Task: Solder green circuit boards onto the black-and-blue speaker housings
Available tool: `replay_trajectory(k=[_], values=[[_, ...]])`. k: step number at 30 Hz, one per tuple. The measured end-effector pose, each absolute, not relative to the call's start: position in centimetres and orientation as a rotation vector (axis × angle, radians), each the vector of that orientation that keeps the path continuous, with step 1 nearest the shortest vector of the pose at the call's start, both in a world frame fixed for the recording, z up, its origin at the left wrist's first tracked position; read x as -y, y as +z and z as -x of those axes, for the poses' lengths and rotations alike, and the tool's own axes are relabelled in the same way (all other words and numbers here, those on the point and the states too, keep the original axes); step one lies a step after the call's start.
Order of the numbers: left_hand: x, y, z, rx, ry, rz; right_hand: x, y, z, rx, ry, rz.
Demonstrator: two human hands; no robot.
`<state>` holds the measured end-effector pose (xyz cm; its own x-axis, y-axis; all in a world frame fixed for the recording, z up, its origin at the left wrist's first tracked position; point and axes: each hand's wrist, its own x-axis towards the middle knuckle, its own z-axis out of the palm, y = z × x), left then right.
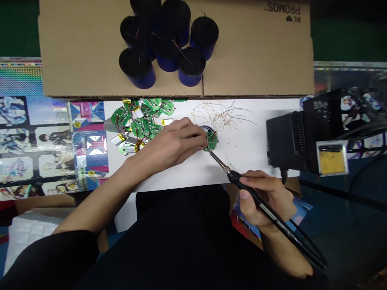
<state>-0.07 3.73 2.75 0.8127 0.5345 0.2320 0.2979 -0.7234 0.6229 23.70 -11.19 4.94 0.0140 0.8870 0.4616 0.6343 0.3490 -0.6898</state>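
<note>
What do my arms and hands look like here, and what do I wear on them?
The left hand and right hand are bare: no gloves, rings or watch show. The left forearm is bare up to a black sleeve.

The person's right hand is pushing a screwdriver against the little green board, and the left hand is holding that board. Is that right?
Not quite. The head view shows that the right hand holds a soldering iron, not a screwdriver, with its metal tip at the green circuit board. The rest is right: the left hand is holding that board.
</note>
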Motion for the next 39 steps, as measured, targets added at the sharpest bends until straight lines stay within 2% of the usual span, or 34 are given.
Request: replay_trajectory(k=[4, 15, 22, 30, 36, 39], values=[[-3.7, 2.8, 0.1, -0.604, 0.538, -2.410, 11.9, 4.4, -24.6, 1.567, 0.291, 1.325], [-3.8, 2.9, 0.0, -0.588, 0.526, -2.396, 10.5, 0.6, -26.6, 1.075, 0.462, 1.443], [-3.8, 3.6, 0.4, -0.605, 0.541, -2.415, 10.5, -1.7, -27.6, 1.076, 0.498, 1.525], [-2.4, 1.5, -1.0, -0.819, 0.562, -2.273, 9.9, -2.4, -27.6, 1.234, 0.621, 1.500], [-3.2, 4.3, 2.7, -0.950, 0.624, -2.089, 9.5, -2.6, -27.5, 1.256, 0.642, 1.518], [-4.2, 5.6, 6.2, -1.081, 0.778, -2.026, 9.5, -2.5, -27.7, 1.280, 0.633, 1.515]])
